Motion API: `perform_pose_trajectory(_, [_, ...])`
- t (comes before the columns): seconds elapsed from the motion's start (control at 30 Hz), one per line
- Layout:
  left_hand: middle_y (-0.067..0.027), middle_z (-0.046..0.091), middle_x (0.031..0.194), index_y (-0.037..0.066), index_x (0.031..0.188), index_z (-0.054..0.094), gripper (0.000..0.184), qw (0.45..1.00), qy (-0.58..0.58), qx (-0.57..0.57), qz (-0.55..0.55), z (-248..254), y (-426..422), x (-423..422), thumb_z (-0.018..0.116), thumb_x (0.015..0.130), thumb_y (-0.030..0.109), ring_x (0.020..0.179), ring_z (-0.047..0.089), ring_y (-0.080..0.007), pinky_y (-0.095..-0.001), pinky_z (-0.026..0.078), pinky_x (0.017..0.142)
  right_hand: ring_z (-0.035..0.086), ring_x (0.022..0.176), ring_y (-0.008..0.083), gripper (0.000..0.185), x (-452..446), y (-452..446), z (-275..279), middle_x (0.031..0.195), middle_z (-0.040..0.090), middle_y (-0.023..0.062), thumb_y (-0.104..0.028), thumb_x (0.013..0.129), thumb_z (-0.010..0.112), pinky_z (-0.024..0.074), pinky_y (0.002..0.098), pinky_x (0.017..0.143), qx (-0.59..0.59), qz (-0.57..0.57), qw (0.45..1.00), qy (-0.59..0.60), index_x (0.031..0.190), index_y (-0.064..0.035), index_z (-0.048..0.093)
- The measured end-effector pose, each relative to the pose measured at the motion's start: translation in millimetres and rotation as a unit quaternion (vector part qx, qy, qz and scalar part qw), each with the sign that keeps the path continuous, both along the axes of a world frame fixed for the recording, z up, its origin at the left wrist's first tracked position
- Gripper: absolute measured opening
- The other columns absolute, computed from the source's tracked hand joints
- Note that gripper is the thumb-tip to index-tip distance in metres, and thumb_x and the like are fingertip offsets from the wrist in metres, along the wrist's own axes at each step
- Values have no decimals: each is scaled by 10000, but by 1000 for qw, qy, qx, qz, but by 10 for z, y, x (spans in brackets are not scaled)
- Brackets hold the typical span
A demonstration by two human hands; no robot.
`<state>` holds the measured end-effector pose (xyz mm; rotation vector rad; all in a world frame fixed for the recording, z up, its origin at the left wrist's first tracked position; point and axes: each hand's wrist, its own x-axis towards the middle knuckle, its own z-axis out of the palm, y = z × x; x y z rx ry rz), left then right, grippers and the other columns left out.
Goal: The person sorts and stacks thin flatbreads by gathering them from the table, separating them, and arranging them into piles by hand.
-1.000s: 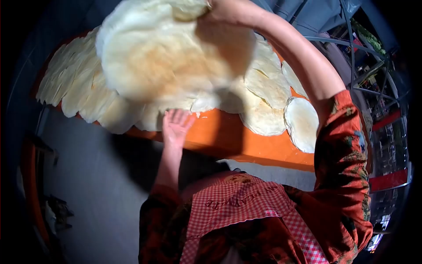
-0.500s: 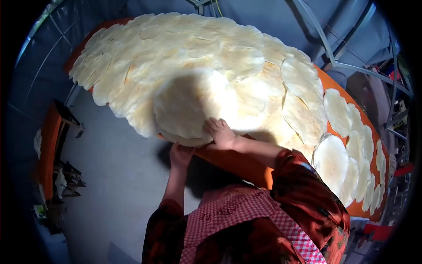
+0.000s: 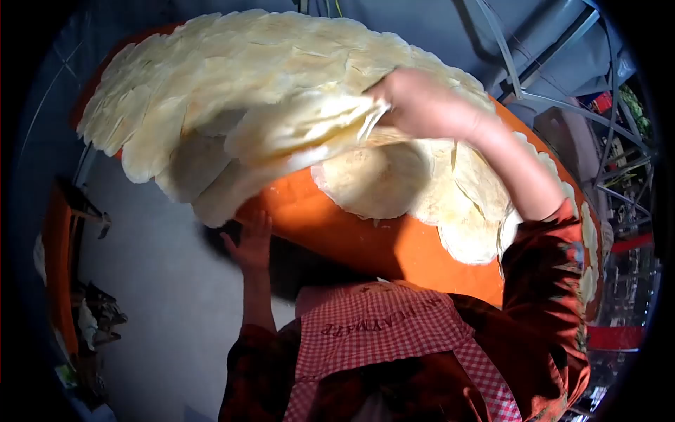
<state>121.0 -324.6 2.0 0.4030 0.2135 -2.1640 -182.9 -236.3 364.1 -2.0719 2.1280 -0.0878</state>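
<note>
A thin round flatbread point(image 3: 299, 133), blurred and creased, is hanging above the near part of the orange table point(image 3: 330, 225), its gathered edge sitting in the right hand point(image 3: 425, 105). That hand is clamping the edge, though blur is hiding the exact finger placement. The left hand point(image 3: 252, 243) is holding nothing, its thumb standing apart from the fingers by the table's near edge; whether it is touching the edge, one cannot tell. Overlapping flatbreads point(image 3: 260, 60) are covering the far side, and a browned flatbread point(image 3: 373, 184) is lying nearer. A red-checked apron point(image 3: 383, 320) is showing below.
</note>
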Motion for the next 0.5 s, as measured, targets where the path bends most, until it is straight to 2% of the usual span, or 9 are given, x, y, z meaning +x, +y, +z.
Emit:
perform_pose_trajectory(0.1, [-173,428,1387,77,1374,371,791,997,-6,-66,-28,92,-306,194,585,806,585,1323,328,-395,-563,196,1114,659,776,185,234,84,-330,309,857,695,127,-91,762,719,519,318,735,53,-62,991,-103,961,22,673])
perform_pose_trajectory(0.13, [-122,462,1370,124,1355,407,686,990,41,-124,-54,18,-423,268,619,818,495,1296,384,-357,-544,265,1090,655,771,178,245,145,-433,380,843,690,128,-76,753,721,521,307,726,36,-79,992,-97,961,39,660])
perform_pose_trajectory(0.17, [-118,469,1364,123,1349,413,663,990,-52,-112,-62,-158,-557,287,623,822,465,1284,402,-348,-541,290,1075,650,767,171,257,186,-534,417,829,684,130,-60,745,722,522,296,717,22,-95,991,-89,962,56,648])
perform_pose_trajectory(0.23, [-112,482,1351,122,1337,426,617,965,-237,-85,-77,-530,-742,312,633,830,405,1259,437,-330,-534,339,1046,658,737,207,429,130,-708,425,928,677,143,-45,686,761,538,330,722,70,-145,941,-298,1055,96,593])
perform_pose_trajectory(0.27, [-135,529,1296,77,1290,481,518,972,-218,-41,-73,-518,-794,360,653,827,234,1180,519,-302,-485,419,990,652,778,221,406,133,-747,455,927,668,145,-52,694,757,541,353,713,38,-163,920,-354,1044,84,603])
perform_pose_trajectory(0.3, [-150,542,1271,57,1268,496,491,919,-348,-166,-86,-699,-889,414,651,820,187,1155,536,-300,-464,431,979,647,820,235,383,110,-710,433,926,658,148,-60,702,753,544,376,703,-3,-180,896,-406,1033,71,612])
perform_pose_trajectory(0.33, [-166,554,1246,38,1246,512,466,833,-462,-289,-97,-999,-1028,516,649,813,140,1130,553,-299,-444,442,968,656,844,249,402,-2,-710,333,938,656,159,-3,709,734,554,382,741,-13,-188,818,-543,1076,82,592])
perform_pose_trajectory(0.43, [-198,587,1160,-10,1191,544,432,601,-625,-498,-1,-1084,-1299,730,662,779,44,1037,596,-282,-374,478,918,606,1026,287,565,101,-487,-39,1158,601,198,7,702,747,517,398,873,-79,-345,696,-625,1210,88,511])
perform_pose_trajectory(0.5, [-158,561,1193,26,1207,544,391,825,-474,-305,-37,-564,-1352,1006,616,854,179,1084,552,-300,-410,481,916,481,1215,316,595,-47,-433,-885,1265,512,243,-21,709,752,421,438,1008,-122,-334,577,-735,1224,118,488])
